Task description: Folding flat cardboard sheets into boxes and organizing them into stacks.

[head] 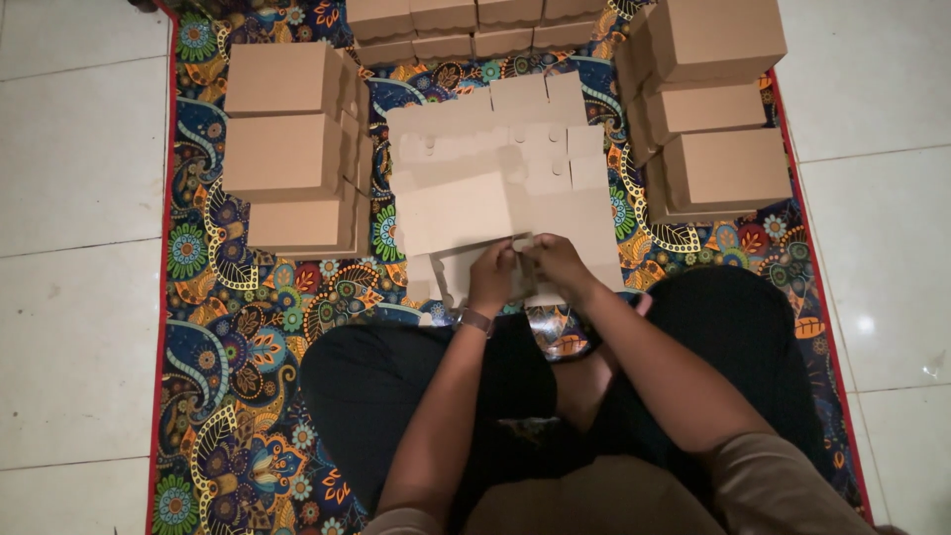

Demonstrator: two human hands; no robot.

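Note:
I sit cross-legged on a patterned mat (228, 396). In front of my knees lies a pile of flat die-cut cardboard box blanks (495, 159). The top blank (458, 210) is partly folded, with one panel raised. My left hand (492, 277) and my right hand (557, 261) meet at its near edge, both with fingers pinched on a small cardboard flap (522, 241). A watch sits on my left wrist.
Folded brown cardboard boxes stand stacked on the mat: a stack on the left (287, 149), a row at the back (456, 25), a stack on the right (718, 109). White floor tiles (79, 198) surround the mat on both sides.

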